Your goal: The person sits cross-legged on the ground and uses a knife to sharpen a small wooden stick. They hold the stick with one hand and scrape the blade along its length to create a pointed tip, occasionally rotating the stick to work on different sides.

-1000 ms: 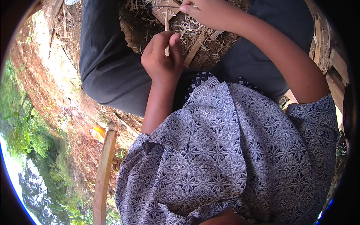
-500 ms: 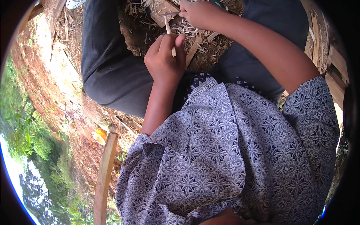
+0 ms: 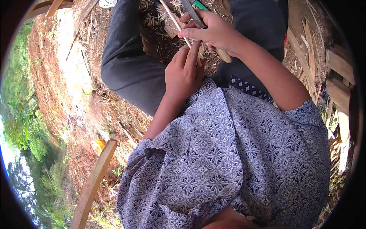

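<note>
A thin pale wooden stick [image 3: 172, 16] slants up and away from my hands, between my spread knees. My left hand [image 3: 183, 72] is closed around its lower end. In my right hand [image 3: 215, 32] is a knife [image 3: 193, 14] with a wooden handle, its dark blade pointing away from me. The handle's butt shows below my right palm. My right thumb and fingertips also touch the stick just above my left hand. Beyond the hands, a flat piece of wood [image 3: 170, 26] lies on the ground among pale shavings.
Something green [image 3: 199, 5] shows beside the blade. My dark-trousered legs [image 3: 127, 80] frame the work area. Wood strips [image 3: 305, 49] and planks [image 3: 338, 91] lie at the right. A curved wooden piece [image 3: 93, 183] and an orange object [image 3: 98, 145] are at the left.
Both hands have come closer together, the right moving down toward my body. The blade has swung from across the stick's tip to pointing away, and the right fingers now touch the stick.
</note>
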Demonstrator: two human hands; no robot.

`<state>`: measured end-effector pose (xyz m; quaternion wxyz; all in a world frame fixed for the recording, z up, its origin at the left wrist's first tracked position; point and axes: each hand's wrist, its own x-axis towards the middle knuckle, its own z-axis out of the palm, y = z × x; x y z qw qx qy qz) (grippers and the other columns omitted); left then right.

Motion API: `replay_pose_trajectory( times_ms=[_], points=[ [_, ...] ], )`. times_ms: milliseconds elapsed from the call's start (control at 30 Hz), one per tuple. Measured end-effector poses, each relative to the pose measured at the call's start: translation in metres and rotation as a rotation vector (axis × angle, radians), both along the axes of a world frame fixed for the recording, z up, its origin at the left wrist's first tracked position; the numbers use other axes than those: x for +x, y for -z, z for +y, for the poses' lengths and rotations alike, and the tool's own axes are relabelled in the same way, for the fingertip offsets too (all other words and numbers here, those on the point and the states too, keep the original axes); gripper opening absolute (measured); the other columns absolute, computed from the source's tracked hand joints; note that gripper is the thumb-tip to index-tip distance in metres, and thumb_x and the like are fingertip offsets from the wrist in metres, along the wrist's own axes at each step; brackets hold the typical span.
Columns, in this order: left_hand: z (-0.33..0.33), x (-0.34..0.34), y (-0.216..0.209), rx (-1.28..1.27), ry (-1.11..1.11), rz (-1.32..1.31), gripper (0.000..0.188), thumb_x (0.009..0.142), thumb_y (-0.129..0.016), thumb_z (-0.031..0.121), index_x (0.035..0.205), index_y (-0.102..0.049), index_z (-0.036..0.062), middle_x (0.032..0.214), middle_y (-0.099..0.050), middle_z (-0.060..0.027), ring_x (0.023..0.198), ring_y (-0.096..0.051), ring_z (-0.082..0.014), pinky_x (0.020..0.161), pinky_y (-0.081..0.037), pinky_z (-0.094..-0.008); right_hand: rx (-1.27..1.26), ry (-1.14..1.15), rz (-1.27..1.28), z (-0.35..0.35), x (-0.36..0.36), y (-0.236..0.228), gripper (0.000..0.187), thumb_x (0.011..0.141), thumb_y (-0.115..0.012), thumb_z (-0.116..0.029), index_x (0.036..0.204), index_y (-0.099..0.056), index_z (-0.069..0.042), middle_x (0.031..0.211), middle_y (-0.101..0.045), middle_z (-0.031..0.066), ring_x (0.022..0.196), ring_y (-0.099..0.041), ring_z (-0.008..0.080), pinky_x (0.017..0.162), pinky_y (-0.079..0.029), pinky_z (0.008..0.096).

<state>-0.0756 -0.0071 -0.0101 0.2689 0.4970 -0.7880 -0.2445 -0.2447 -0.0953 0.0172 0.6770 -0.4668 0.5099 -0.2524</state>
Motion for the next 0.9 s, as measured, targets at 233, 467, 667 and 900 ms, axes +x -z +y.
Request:
replay_pose_trajectory(
  times_ms=[233,467,667,900],
  points=[
    [-0.029,0.031,0.029,0.340,-0.168,0.727,0.063,0.090,-0.071,0.006,0.138,-0.031,-0.0006,0.138,-0.051,-0.0169,0.091,-0.064,-0.0196,0.076,-0.055,-0.0313,0.028,-0.136,0.009,-0.033,-0.005,0.008,0.053,0.090,-0.081,-0.032,0.131,-0.060,-0.006,0.098,-0.069,0.0024,0.063,-0.055,0.0018,0.049,-0.040,0.0192],
    [-0.075,0.059,-0.006,0.714,-0.329,1.197,0.039,0.109,-0.053,0.017,0.143,-0.053,-0.0021,0.123,-0.069,-0.0137,0.104,-0.070,-0.0191,0.086,-0.062,-0.0326,0.078,-0.386,0.025,-0.033,-0.005,-0.011,0.049,0.089,-0.077,-0.028,0.130,-0.060,-0.008,0.099,-0.075,0.0058,0.066,-0.057,0.0012,0.049,-0.039,0.0188],
    [-0.079,0.064,-0.019,0.714,-0.257,1.325,0.031,0.106,-0.057,0.007,0.135,-0.057,-0.0035,0.109,-0.071,-0.0123,0.100,-0.073,-0.0194,0.088,-0.065,-0.0323,0.073,-0.378,-0.073,-0.029,-0.009,-0.014,0.043,0.093,-0.072,-0.021,0.131,-0.057,-0.007,0.098,-0.075,0.0070,0.055,-0.052,-0.0007,0.046,-0.038,0.0166],
    [-0.058,0.047,-0.023,0.535,-0.203,1.305,0.015,0.103,-0.061,0.002,0.116,-0.063,-0.0050,0.100,-0.072,-0.0119,0.094,-0.074,-0.0191,0.084,-0.066,-0.0313,-0.021,-0.312,-0.235,-0.009,-0.032,0.004,0.032,0.102,-0.063,-0.017,0.130,-0.056,-0.005,0.096,-0.075,0.0103,0.047,-0.046,-0.0009,0.043,-0.037,0.0159]
  ],
)
